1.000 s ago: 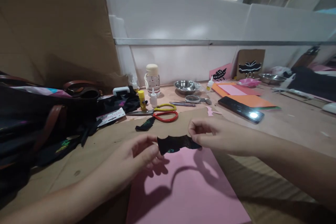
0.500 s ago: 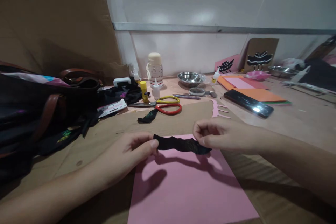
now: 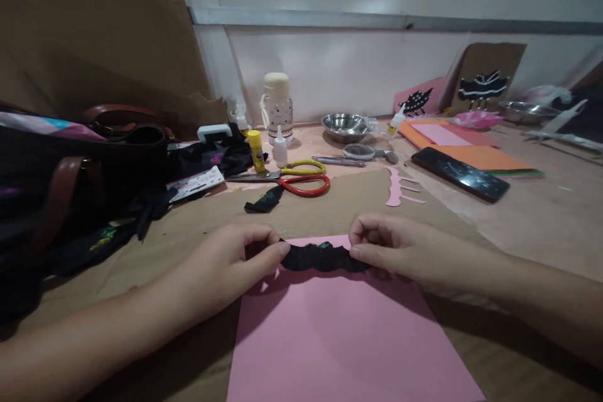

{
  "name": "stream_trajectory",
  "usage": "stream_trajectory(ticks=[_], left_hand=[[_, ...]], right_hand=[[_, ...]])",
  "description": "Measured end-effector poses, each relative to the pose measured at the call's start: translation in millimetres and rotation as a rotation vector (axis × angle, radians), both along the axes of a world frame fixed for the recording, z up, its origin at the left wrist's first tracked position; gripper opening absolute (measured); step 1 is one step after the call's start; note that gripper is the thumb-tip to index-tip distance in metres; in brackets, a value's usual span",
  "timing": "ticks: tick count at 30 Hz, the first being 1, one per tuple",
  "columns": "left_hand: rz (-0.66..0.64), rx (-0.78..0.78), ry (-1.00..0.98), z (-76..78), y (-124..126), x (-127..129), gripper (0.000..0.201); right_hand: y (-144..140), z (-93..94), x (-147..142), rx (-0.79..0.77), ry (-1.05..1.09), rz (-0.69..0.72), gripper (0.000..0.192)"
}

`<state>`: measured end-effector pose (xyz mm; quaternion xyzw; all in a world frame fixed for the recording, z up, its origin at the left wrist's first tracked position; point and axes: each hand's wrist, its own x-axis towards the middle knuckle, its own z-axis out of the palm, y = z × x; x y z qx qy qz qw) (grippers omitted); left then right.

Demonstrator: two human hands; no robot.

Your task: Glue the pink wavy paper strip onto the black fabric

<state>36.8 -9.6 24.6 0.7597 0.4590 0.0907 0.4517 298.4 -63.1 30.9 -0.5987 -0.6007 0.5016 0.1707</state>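
Note:
A strip of black fabric (image 3: 320, 257) with a wavy edge and a bit of green on it stretches between my two hands. Its left end is pinched between the thumb and fingers of my left hand (image 3: 252, 251). My right hand (image 3: 386, 248) grips the other end the same way. Beneath the strip lies a pink sheet of paper (image 3: 348, 339), and the strip covers part of its far edge. Just past it are a black fabric scrap (image 3: 264, 200), scissors (image 3: 305, 186) with red and yellow handles, and a pink paper cutout (image 3: 396, 188) with thin prongs.
A yellow glue stick (image 3: 255, 151), a small white bottle (image 3: 279, 149) and a flask (image 3: 277, 110) stand behind the scissors. Farther right are a metal bowl (image 3: 346, 128), a phone (image 3: 459, 173) and coloured paper (image 3: 490, 159). A dark bag (image 3: 113, 163) sits at left.
The fabric strip now hangs straighter and lower over the paper, with its green mark showing. My right hand's grip has shifted at its end. The camera view has tilted down slightly.

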Motion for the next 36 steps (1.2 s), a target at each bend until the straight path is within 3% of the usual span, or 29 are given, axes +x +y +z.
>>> stream_trajectory(ticks=[4, 10, 16, 24, 36], left_hand=[[-0.052, 0.119, 0.116, 1.4, 6.1, 1.3, 0.047], [-0.235, 0.366, 0.259, -1.3, 10.6, 2.7, 0.037], [-0.252, 0.502, 0.15, -13.0, 6.3, 3.3, 0.026], [-0.326, 0.598, 0.014, -21.1, 10.9, 4.6, 0.03], [-0.272, 0.699, -0.075, -27.8, 14.3, 8.7, 0.036]], right_hand=[[3.6, -2.3, 0.1, 0.038, -0.021, 0.016, 0.012], [11.2, -9.3, 0.5, 0.204, -0.076, 0.1, 0.004], [2.8, -12.5, -1.6, 0.385, -0.164, 0.25, 0.03], [2.6, -20.9, -1.0, 0.503, -0.214, 0.198, 0.035], [2.0, -18.5, 5.4, 0.429, -0.18, 0.286, 0.031]])
